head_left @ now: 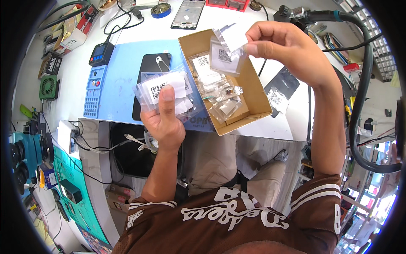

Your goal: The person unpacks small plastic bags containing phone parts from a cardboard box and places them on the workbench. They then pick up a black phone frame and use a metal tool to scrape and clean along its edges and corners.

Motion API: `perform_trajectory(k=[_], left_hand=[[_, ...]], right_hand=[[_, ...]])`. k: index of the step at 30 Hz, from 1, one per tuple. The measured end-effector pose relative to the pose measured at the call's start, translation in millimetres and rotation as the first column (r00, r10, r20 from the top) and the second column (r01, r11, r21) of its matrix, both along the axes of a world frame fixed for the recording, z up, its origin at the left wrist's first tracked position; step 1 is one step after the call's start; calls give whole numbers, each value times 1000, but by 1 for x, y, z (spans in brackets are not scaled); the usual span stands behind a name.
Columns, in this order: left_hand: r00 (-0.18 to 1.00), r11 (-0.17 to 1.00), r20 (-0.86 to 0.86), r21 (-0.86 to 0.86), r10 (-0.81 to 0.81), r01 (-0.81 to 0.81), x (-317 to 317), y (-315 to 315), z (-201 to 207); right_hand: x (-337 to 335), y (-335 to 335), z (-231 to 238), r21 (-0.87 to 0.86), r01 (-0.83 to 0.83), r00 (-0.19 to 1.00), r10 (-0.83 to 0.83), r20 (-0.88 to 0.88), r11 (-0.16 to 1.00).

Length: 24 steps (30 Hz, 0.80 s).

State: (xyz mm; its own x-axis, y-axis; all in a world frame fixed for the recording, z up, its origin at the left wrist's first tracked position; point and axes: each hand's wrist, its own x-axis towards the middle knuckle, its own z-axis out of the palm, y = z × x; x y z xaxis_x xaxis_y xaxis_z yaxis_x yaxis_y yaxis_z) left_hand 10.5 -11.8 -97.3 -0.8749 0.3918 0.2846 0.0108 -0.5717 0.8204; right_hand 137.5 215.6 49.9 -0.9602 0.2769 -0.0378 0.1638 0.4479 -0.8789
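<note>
A stack of small clear plastic bags (174,86) with square-coded white labels is gripped in my left hand (165,122), the thumb pressed on top. My right hand (279,44) pinches small clear bags (227,55) with white labels between thumb and fingers, above the far end of an open cardboard box (256,97). Inside the box lie several more labelled bags (222,95), some with small parts in them. Under and behind my left hand, a black phone-shaped panel (146,67) with a safety pin (161,63) on it rests on the blue mat.
The blue mat (120,59) covers part of the white table. A blue parts tray (94,93) and a small device with a screen (100,53) stand left. A phone frame (187,15) lies at the back. On the right are a dark phone (285,82) and a thick black hose (367,84).
</note>
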Motion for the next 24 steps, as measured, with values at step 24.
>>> perform_trajectory(k=[24], left_hand=[[1000,1000,3,12,-10,10,3,0,5]], right_hand=[[44,-39,-16,902,120,886,366,-286,415]])
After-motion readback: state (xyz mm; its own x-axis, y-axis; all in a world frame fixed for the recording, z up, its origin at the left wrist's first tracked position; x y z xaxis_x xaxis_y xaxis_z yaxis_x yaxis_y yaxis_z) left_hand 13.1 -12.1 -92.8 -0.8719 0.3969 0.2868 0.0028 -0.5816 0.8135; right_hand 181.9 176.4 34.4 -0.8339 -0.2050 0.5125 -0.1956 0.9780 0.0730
